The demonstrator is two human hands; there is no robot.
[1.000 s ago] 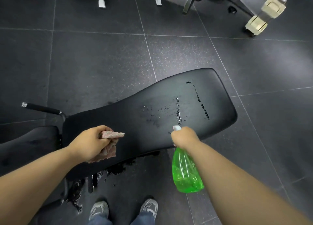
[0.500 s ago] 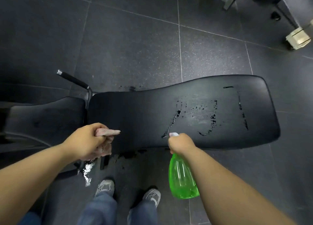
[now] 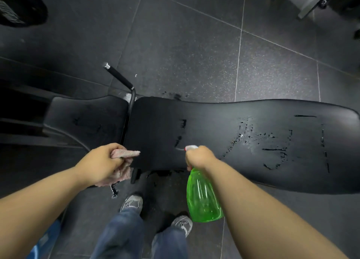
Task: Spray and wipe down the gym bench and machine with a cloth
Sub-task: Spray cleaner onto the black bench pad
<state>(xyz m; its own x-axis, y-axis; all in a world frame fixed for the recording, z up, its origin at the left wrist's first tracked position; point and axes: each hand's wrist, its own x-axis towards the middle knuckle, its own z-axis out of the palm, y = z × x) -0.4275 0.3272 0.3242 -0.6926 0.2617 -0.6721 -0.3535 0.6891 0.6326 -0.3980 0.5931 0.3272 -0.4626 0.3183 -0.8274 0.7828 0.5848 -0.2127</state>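
From my feed, the dark speckled rubber tile floor [image 3: 175,44] fills most of the view. Across it lies the long black padded gym bench [image 3: 194,126], with its smaller black seat pad [image 3: 87,118] off its left end. Streaks and beads of wet spray [image 3: 263,140] sit on the right half of the long pad.

A translucent green plastic spray bottle [image 3: 202,196] hangs just off the bench's near edge. The right hand [image 3: 200,157] has its fingers wrapped round the neck, and the white nozzle [image 3: 191,147] pokes over that edge.

The left hand [image 3: 101,163] is at the pad's near left corner, fingers clenched on a crumpled pinkish cloth [image 3: 126,153]. One flap sticks out toward the pad; I cannot tell whether it touches. A black grip handle with a chrome tip [image 3: 118,76] rises beyond the gap between the pads.
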